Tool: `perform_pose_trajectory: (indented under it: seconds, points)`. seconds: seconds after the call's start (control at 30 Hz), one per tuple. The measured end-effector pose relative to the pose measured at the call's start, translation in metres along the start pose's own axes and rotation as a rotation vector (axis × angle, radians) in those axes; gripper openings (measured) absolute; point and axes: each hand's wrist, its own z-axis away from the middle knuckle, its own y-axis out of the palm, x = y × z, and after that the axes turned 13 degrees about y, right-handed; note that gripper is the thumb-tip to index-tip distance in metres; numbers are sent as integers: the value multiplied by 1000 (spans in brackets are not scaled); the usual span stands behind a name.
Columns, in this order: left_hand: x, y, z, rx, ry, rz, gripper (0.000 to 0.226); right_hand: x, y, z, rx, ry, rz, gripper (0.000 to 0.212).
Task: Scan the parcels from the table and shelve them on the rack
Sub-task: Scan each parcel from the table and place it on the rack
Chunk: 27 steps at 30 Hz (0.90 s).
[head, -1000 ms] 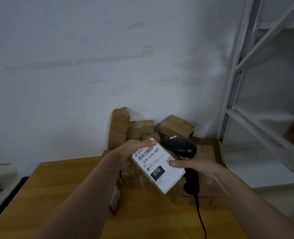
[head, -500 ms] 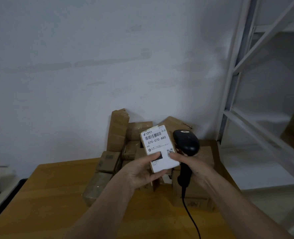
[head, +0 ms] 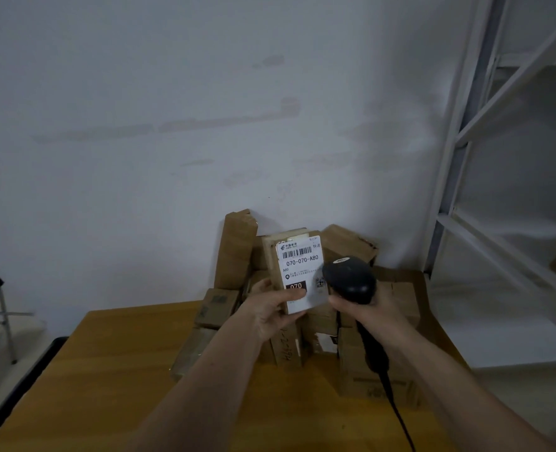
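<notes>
Head view, frame center — your left hand (head: pixel 271 313) is gripping the parcel (head: pixel 297 272), your right hand (head: pixel 369 313) is clutching the scanner (head: pixel 350 279) — its head is crowding the label's edge, risking a misread.

A dim room with a plain grey-white wall (head: pixel 172 109), faintly marked by patched streaks. A wooden desk (head: pixel 113 370) with an orange-brown top stands against it. At right rises a white metal rack (head: pixel 465 132) with diagonal bracing; at far left, the metal leg of a chair (head: pixel 5 324) on a pale floor (head: pixel 514 334).
</notes>
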Motion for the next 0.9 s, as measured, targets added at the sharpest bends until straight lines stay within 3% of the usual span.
perform_pose_trajectory:
  seconds: [0.3,0.57,0.77,0.9]
  points:
    - [0,-7,-16,20,53,0,102,-5,20,17,-51,-47,29,8]
    - [2,-10,-24,12,61,-11,112,-3,16,22,-39,-34,12,5]
    - [9,0,-24,11,68,-14,94,-3,5,28,-56,-14,31,9]
    - [16,10,-19,-11,48,26,106,-5,-4,32,-98,27,-13,12]
